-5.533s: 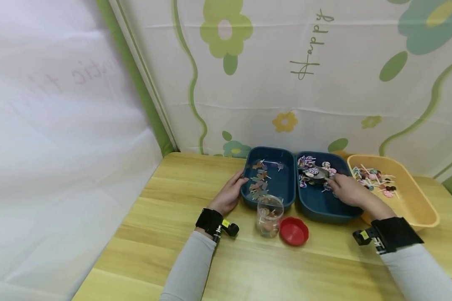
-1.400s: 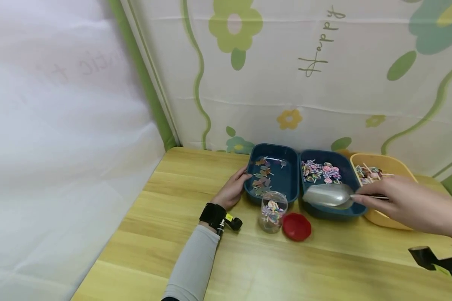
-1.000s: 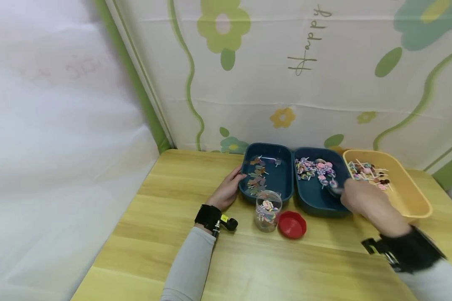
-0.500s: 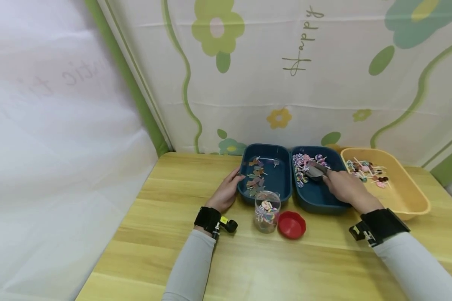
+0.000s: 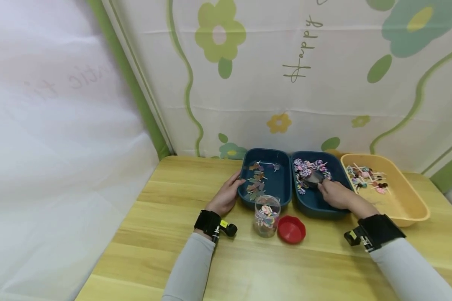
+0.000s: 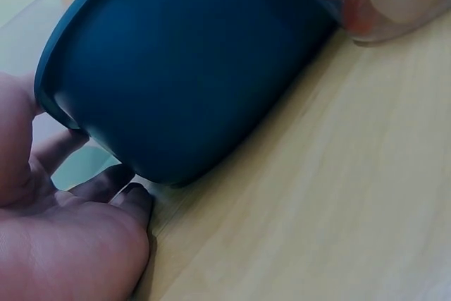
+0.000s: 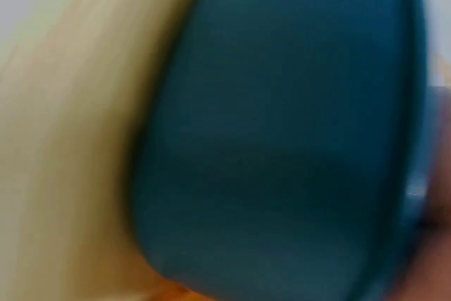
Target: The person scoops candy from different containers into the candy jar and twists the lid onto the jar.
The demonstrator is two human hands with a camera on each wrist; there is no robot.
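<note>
My right hand (image 5: 336,195) grips a metal scoop (image 5: 314,178) inside the middle blue bin (image 5: 320,212). The scoop's mouth is among striped swirl lollipops (image 5: 304,165); its handle is hidden in the hand. At the left blue bin (image 5: 275,186), my left hand (image 5: 224,197) holds the left side, thumb at the rim and fingers (image 6: 106,182) against the outer wall. That bin contains brownish, translucent candies on sticks (image 5: 257,184). In front stands a lidless clear jar (image 5: 266,223) with swirl lollipops above other candies. A red lid (image 5: 291,230) lies beside it.
A yellow bin (image 5: 403,205) with assorted lollipops (image 5: 367,177) stands to the right of the blue bins. Behind the wooden table (image 5: 154,234) hangs a flowered curtain (image 5: 248,96), and a white sheet (image 5: 68,167) covers the left side.
Swirl lollipops have appeared in the jar since the oldest frame. My right hand brought the scoop from above the middle bin's front down into its lollipops. My left hand stays at its bin.
</note>
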